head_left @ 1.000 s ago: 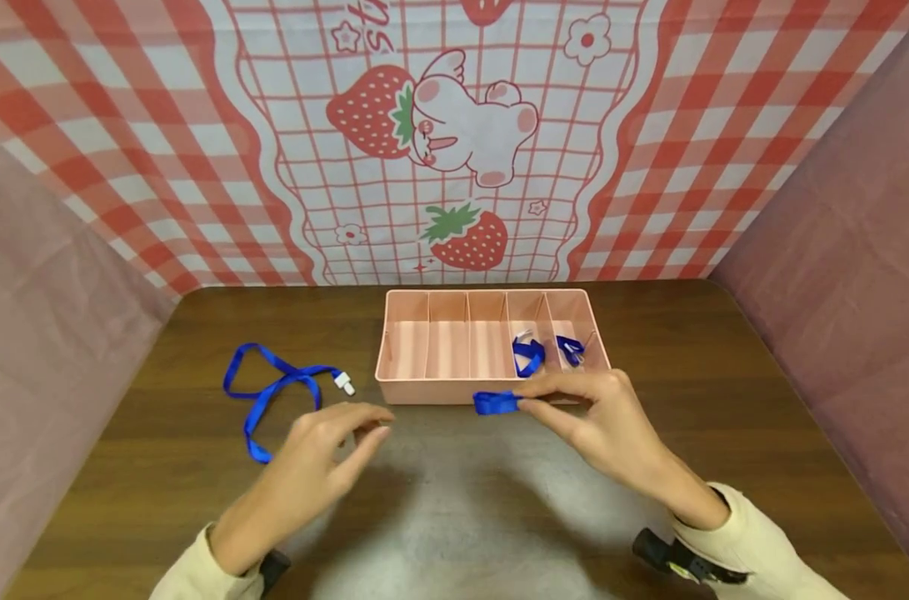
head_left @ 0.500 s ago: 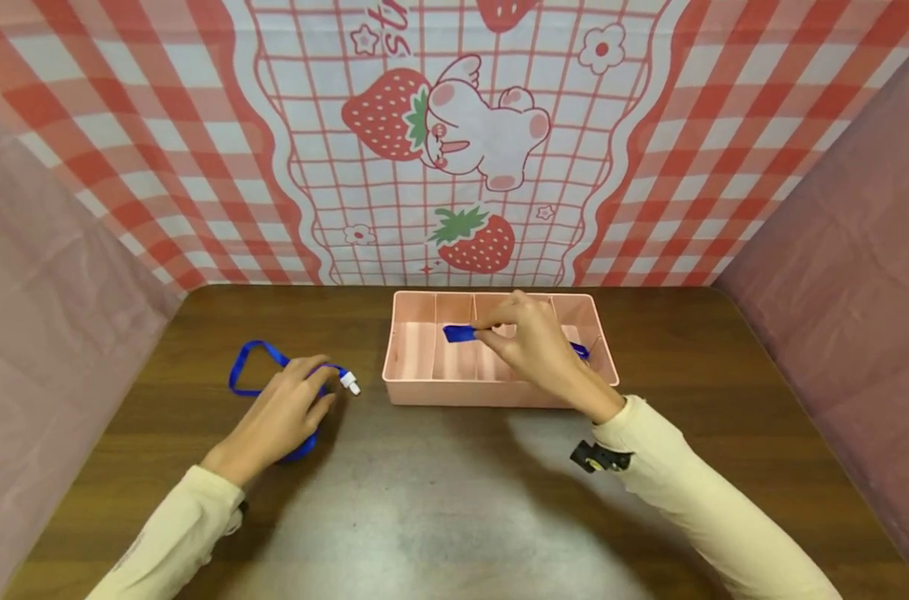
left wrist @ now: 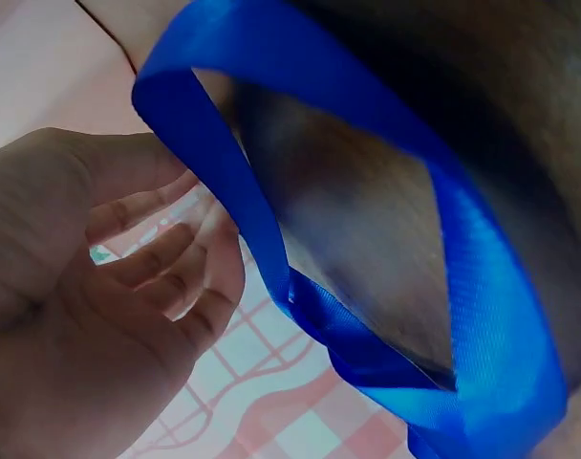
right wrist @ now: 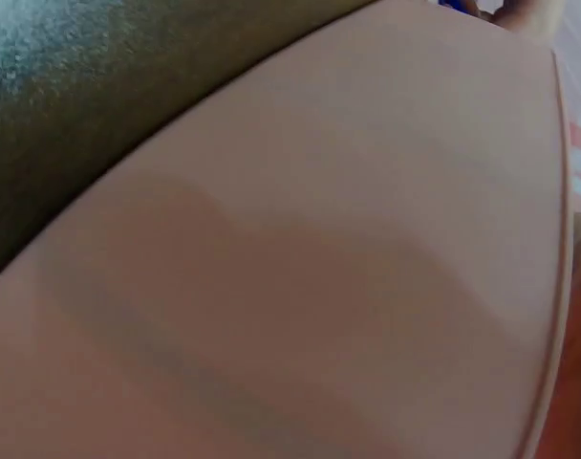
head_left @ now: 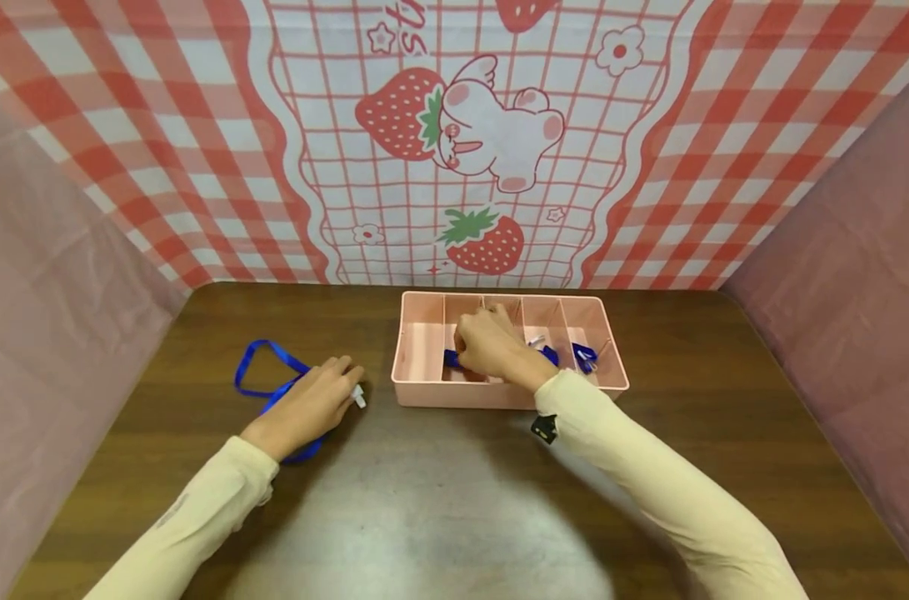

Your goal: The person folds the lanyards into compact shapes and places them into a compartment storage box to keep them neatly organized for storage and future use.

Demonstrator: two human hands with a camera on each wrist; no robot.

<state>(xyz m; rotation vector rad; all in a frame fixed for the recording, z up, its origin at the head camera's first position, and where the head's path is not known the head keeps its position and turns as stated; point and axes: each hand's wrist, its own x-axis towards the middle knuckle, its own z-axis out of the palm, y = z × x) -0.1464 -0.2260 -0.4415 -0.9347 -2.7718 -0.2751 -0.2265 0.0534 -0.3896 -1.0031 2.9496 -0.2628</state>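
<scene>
In the head view, a pink divided box (head_left: 424, 395) stands at the back middle of the table. My right hand (head_left: 491, 343) reaches down into it, over the second and third compartments from the left. A folded blue lanyard (head_left: 451, 358) shows at its fingers, in the second compartment; the fingertips are hidden. My left hand (head_left: 315, 404) lies over a loose blue lanyard (head_left: 253, 392), its fingers beside the white clip (head_left: 359, 396). In the left wrist view the left hand (left wrist: 90, 277) has relaxed, loosely bent fingers, and the lanyard's ribbon (left wrist: 501, 316) loops before it.
Another blue lanyard (head_left: 549, 355) lies in the fourth compartment, and one more folded lanyard (head_left: 585, 357) in the rightmost. A checked strawberry cloth (head_left: 484, 242) hangs behind the wooden table (head_left: 439, 500). Pink cloth walls stand at both sides.
My right hand has carried the folded lanyard from in front of the box over its rim and down into a compartment. My left hand has moved left onto the loose lanyard, then slightly toward its clip.
</scene>
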